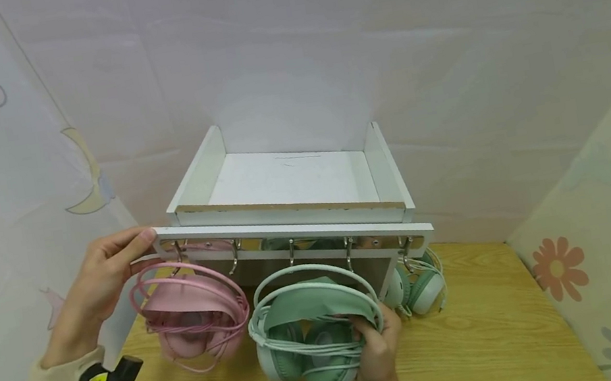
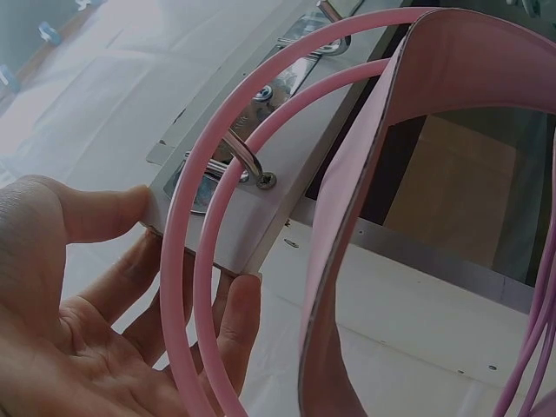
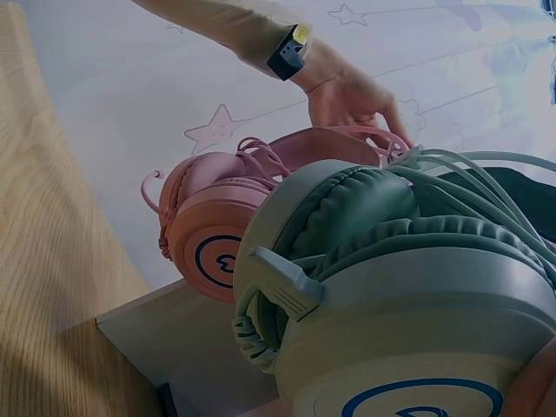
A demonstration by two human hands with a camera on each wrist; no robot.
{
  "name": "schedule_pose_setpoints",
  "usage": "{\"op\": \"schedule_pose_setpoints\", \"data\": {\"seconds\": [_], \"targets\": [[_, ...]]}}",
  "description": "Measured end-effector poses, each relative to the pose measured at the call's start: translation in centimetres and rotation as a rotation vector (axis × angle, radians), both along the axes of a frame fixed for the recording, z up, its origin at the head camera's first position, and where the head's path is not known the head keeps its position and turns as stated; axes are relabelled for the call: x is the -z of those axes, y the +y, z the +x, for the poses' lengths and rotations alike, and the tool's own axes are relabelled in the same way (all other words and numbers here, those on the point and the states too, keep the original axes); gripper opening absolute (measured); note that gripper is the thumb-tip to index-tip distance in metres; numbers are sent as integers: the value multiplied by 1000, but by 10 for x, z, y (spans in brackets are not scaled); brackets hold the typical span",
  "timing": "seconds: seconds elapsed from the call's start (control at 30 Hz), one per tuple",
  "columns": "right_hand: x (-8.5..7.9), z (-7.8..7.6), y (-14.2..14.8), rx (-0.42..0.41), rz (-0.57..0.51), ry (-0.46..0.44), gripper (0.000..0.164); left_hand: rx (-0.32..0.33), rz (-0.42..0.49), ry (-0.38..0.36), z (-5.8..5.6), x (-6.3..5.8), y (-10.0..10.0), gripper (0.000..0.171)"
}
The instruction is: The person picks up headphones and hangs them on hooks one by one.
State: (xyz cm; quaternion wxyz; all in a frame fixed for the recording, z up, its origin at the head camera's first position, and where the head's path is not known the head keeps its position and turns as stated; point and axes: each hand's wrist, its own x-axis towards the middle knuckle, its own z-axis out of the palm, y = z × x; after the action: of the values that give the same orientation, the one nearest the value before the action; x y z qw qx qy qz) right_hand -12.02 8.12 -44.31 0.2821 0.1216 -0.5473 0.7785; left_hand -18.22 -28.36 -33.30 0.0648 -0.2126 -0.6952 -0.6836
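My left hand [image 1: 95,284] grips the left end of a white hook rail [image 1: 290,227], its thumb on top and fingers underneath in the left wrist view. Pink headphones [image 1: 207,289] hang by their headband from the leftmost hook, their cord bundled around them. Just right of them, my right hand [image 1: 381,345] holds mint-green headphones [image 1: 319,298] by the right side, below the middle hooks. In the right wrist view the green ear cups [image 3: 426,291] and a small microphone boom [image 3: 282,282] fill the front.
The rail runs along the front of a white shelf unit with a shallow open-top tray [image 1: 195,174]. Another pair of green-and-white headphones [image 1: 428,291] is at the unit's right end. Beneath is a wooden table [image 1: 484,335]; pale printed sheets [image 1: 470,58] surround it.
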Motion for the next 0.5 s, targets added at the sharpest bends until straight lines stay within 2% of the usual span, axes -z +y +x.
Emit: {"op": "schedule_pose_setpoints", "data": {"seconds": [0.13, 0.37, 0.5], "targets": [[-1, -1, -2, -16, 10, -10, 25, -1, 3, -2, 1, 0, 0, 26], [1, -5, -5, -76, 14, 35, 20, 0, 4, 1, 1, -1, 0, 26], [2, -5, -5, -71, 26, 16, 14, 3, 5, 1, 2, -1, 0, 26]]}}
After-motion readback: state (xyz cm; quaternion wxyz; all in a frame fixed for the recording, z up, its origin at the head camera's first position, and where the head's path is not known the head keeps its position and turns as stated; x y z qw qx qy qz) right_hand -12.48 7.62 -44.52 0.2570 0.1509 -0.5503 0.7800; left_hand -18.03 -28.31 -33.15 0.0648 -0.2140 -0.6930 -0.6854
